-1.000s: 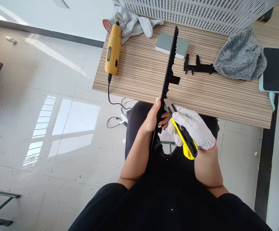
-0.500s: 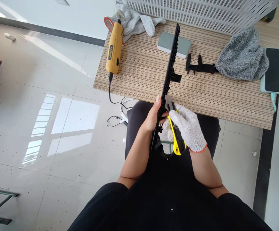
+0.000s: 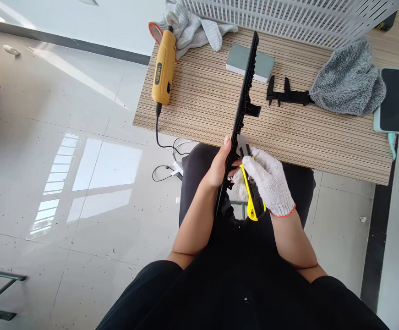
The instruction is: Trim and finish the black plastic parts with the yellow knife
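My bare left hand (image 3: 220, 166) grips the lower part of a long black plastic strip (image 3: 245, 94), which stands on edge from my lap up over the wooden table (image 3: 202, 105). My right hand (image 3: 270, 180), in a white knit glove, is closed on a yellow utility knife (image 3: 251, 192). The knife's blade touches the right side of the strip just above my left fingers.
On the table lie a yellow corded rotary tool (image 3: 164, 68), a grey block (image 3: 249, 62), a black caliper (image 3: 286, 95), a grey fuzzy cloth (image 3: 348, 82), a phone (image 3: 394, 100) and grey gloves (image 3: 199, 28). A white slotted basket (image 3: 281, 18) stands at the back. Tiled floor lies to the left.
My right hand has turned the knife from slanting out to the right to nearly upright, closer against the strip. The left hand and strip have barely moved.
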Motion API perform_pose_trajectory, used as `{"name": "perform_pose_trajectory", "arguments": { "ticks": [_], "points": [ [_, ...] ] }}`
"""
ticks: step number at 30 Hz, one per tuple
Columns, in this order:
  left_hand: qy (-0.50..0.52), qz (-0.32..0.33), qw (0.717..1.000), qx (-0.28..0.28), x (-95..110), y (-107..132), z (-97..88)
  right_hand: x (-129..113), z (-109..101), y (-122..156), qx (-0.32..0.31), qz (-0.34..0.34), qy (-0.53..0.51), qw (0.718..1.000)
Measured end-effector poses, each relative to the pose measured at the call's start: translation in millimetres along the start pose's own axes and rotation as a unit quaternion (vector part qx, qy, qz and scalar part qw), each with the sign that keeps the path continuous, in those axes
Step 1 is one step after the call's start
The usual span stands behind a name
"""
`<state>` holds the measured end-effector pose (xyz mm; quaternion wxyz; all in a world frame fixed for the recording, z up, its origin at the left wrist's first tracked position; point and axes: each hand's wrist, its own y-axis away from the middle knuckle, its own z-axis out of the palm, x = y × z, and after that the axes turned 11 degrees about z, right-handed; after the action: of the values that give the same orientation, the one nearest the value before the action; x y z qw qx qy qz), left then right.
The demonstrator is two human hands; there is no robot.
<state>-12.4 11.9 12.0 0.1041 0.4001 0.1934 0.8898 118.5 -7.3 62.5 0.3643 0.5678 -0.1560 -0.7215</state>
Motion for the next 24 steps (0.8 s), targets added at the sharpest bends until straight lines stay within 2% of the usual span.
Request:
{"name": "perform_pose_trajectory", "arguments": {
  "ticks": [7, 14, 18, 24],
  "points": [
    [0.012, -0.005, 1.000, 0.017, -1.0, -0.8, -1.4, 1.0, 2.9, -1.2, 0.017, -0.013, 0.001, 1.000],
    [0.002, -0.002, 1.000, -0.002, -4.6, -0.4, -3.9, 1.6, 6.6, -1.1, 0.033, -0.024, -0.009, 0.999],
    [0.021, -0.004, 1.000, 0.006, -5.3, 1.2, -2.1, 3.9, 6.4, -3.0, 0.046, -0.030, -0.003, 0.998],
    [0.023, -0.010, 0.999, 0.023, -1.1, 0.3, 2.5, 2.3, 3.0, -3.3, 0.028, -0.025, -0.004, 0.999]
  ]
}}
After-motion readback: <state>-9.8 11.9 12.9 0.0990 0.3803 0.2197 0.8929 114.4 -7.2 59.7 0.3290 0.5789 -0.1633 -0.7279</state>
